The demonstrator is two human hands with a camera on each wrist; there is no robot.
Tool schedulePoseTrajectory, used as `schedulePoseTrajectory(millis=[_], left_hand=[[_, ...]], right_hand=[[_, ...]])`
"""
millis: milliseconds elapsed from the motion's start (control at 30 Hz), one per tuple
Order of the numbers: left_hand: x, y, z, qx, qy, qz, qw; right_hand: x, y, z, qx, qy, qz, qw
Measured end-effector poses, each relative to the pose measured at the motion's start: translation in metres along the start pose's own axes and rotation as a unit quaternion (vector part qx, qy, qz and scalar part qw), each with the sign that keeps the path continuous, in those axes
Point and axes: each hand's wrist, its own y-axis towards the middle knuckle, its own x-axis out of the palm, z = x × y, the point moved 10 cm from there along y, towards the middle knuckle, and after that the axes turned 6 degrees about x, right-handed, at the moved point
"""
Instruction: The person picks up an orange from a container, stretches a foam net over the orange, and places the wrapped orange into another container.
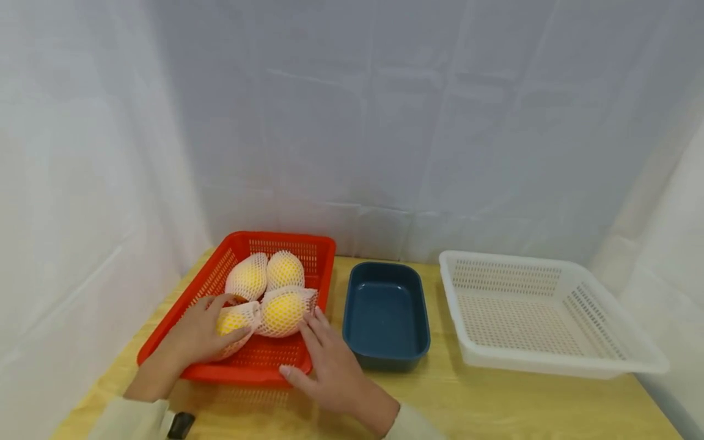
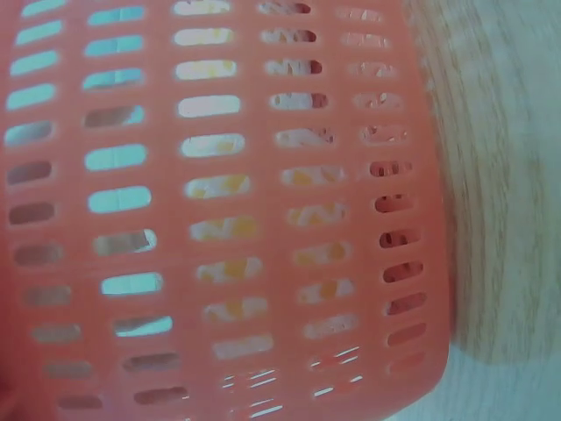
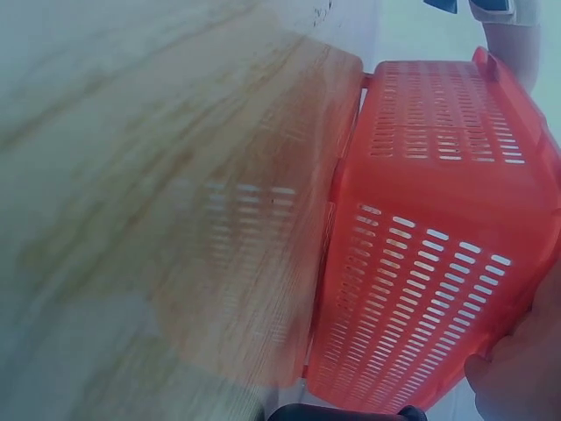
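Observation:
Several round yellow fruits, each in a white foam net sleeve, lie in a red slotted basket (image 1: 264, 370). My left hand (image 1: 195, 330) grips the front-left fruit (image 1: 233, 321), fingers over its far side and thumb along its near side. Over the basket's right rim reaches my right hand (image 1: 332, 363), its fairly straight fingers touching the front-right fruit (image 1: 283, 311) near the sleeve's gathered end. Behind these lie a back-left fruit (image 1: 247, 278) and a back-right fruit (image 1: 286, 269). The left wrist view shows the basket wall (image 2: 263, 193) with yellow and white netting through its slots.
Right of the basket stands a dark blue rectangular tub (image 1: 387, 318). A white slotted basket (image 1: 550, 363) is farther right. All stand on a yellowish wood-grain table (image 1: 495, 403), with white sheeting (image 1: 385, 122) hanging behind and at both sides.

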Motion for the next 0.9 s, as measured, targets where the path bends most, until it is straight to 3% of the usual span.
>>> schedulePoseTrajectory(millis=[133, 400, 600, 767, 900], left_hand=[[-0.011, 0.002, 0.004, 0.014, 0.013, 0.039, 0.999], [-0.02, -0.002, 0.005, 0.027, 0.023, 0.072, 0.9968], [-0.022, -0.001, 0.011, 0.02, 0.01, 0.067, 0.9975], [-0.028, 0.006, 0.035, 0.013, 0.001, 0.059, 0.9982], [-0.037, 0.017, 0.064, -0.002, -0.023, 0.052, 0.9984]], right_hand=[[0.0, 0.001, 0.001, 0.004, 0.004, -0.004, 1.0], [0.002, 0.001, 0.001, 0.003, 0.002, -0.007, 1.0], [0.002, 0.001, 0.007, 0.019, -0.006, -0.064, 0.998], [-0.012, 0.004, 0.023, 0.034, -0.014, -0.096, 0.995], [-0.042, 0.007, 0.046, 0.048, -0.045, -0.057, 0.996]])
